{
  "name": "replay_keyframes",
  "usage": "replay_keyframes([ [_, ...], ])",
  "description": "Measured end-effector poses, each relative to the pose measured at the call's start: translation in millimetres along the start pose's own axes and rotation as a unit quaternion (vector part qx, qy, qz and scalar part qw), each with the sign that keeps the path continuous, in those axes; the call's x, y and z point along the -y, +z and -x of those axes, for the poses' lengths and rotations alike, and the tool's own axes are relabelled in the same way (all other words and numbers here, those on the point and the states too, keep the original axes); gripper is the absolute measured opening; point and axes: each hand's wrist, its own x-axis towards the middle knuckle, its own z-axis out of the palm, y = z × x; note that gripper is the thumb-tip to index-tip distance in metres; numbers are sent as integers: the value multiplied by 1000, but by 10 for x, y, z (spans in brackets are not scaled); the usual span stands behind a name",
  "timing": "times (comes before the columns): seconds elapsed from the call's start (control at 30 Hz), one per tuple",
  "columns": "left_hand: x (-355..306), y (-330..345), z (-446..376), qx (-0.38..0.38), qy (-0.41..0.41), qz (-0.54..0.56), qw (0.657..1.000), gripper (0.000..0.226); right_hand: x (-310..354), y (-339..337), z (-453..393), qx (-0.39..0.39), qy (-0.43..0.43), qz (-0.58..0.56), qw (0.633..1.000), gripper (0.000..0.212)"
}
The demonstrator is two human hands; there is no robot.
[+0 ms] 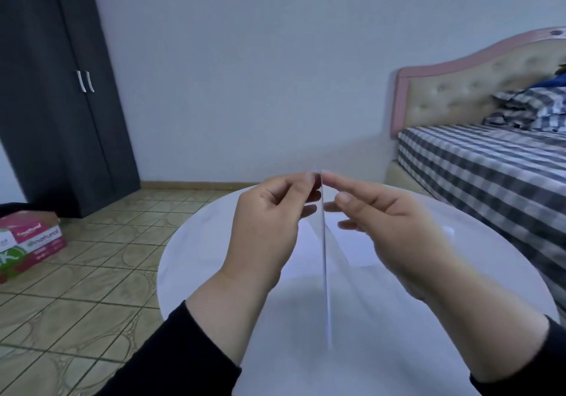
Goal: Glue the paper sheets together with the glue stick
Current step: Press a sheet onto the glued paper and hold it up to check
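Both hands hold up one thin sheet of paper [324,261] that we see edge-on, so it looks like a pale line going from the fingertips down toward 6 o'clock. On the sheet's 9 o'clock side, the left hand [269,224] pinches the top of it with thumb and first finger curled in. On its 3 o'clock side, the right hand [392,227] has its fingers out fairly straight, with the tips against the paper near the top. The picture is blurry there, so I cannot tell if the right thumb pinches it too.

Under the hands is a round white table [196,248]. More white paper sheets [352,248] lie flat on it, just past the held sheet, toward 1 o'clock. No glue stick shows anywhere.

At 3 o'clock is a bed [477,163] with a checked cover. At 10 o'clock is a dark wardrobe [58,89]. At 9 o'clock, pink and green boxes [30,242] sit on the tiled floor [101,261].
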Motion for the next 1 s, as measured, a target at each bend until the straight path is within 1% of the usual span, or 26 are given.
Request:
replay_keyframes([
  [0.07,-34,-8,2,7,-27,53,998,26,-14,64,8,-9,-24,25,999,34],
  [0.17,-92,-6,33,1,-37,80,996,16,-42,128,26,-33,-82,93,992,35],
  [0.27,-129,-11,72,7,-43,90,995,12,-78,152,44,-82,-139,160,974,32],
  [0.47,-232,-56,124,61,-95,155,981,18,-52,139,94,-158,-203,164,952,26],
  [0.57,-267,-66,139,83,-115,176,974,18,14,118,123,-159,-210,146,954,23],
  [0.63,-285,-69,152,95,-121,172,973,20,40,112,139,-156,-213,149,953,25],
  [0.7,-299,-73,162,97,-120,159,975,19,51,95,144,-144,-212,157,954,32],
  [0.77,-324,-78,167,95,-115,136,979,18,57,53,145,-115,-223,176,952,44],
  [0.83,-352,-89,166,98,-109,102,984,17,65,-6,130,-87,-236,201,947,50],
  [1.0,-427,-104,187,102,-100,49,988,20,103,-76,103,-78,-253,214,940,40],
])
